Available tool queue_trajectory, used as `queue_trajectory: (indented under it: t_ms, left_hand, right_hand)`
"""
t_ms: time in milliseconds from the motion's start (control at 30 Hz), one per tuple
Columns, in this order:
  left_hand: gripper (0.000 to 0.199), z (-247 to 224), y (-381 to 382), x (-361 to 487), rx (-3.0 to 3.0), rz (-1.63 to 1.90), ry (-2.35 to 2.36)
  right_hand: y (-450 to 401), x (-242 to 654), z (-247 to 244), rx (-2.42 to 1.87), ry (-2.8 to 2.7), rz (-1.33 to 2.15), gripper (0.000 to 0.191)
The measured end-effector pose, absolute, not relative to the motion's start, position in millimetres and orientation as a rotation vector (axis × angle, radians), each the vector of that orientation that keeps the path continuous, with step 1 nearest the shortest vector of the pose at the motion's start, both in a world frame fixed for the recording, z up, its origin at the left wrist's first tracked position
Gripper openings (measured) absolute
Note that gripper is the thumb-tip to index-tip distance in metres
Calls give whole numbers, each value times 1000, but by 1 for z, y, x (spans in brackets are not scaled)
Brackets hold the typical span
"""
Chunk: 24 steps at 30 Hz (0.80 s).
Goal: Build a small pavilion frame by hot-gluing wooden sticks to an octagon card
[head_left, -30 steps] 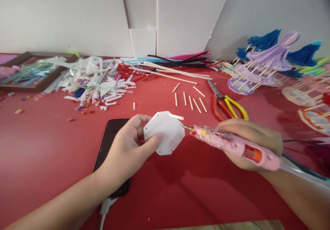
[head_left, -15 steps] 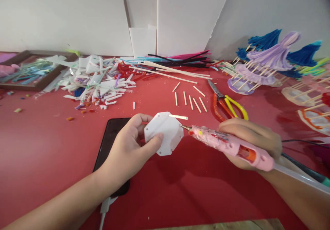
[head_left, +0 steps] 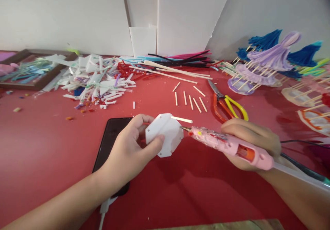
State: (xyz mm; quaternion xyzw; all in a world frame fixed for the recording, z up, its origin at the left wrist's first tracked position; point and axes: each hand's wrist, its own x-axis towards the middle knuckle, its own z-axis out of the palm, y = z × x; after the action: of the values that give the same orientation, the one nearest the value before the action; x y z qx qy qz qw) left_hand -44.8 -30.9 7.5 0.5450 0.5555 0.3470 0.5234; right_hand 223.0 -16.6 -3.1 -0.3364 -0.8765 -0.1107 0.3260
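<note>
Between thumb and fingers, my left hand (head_left: 136,144) pinches a white octagonal board (head_left: 167,134) with small holes near its corners. A short wooden stick (head_left: 182,119) juts out to the right from the board's upper edge. My right hand (head_left: 254,142) is wrapped round a pink glue gun (head_left: 229,146), with a clear glue stick (head_left: 299,175) coming out of its back end. The gun's metal nozzle is at the board's right edge, near a corner hole; whether it touches I cannot tell.
Several short wooden sticks (head_left: 191,102) lie beyond the board, beside orange and yellow handled pliers (head_left: 220,98). White scraps (head_left: 98,79) are heaped at back left. A black phone (head_left: 109,144) rests under my left wrist. Pipe-cleaner umbrella-like models (head_left: 270,58) stand at right.
The board and its stick have shifted very slightly right and down, with my left hand. The glue gun has hardly moved, its nozzle still by the board's right edge.
</note>
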Motion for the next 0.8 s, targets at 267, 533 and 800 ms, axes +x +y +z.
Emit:
queue_trajectory:
  t_ms: [267, 533, 800]
  left_hand:
    - [20, 10, -32, -44, 1330, 851, 1332]
    - [20, 6, -29, -45, 1344, 839, 1345]
    - [19, 3, -31, -47, 1424, 828, 1387]
  right_hand:
    - [-16, 223, -3, -888, -2312, -317, 14]
    - [-18, 223, -6, -962, -2320, -289, 16]
    - [-17, 222, -5, -928, -2292, -231, 16]
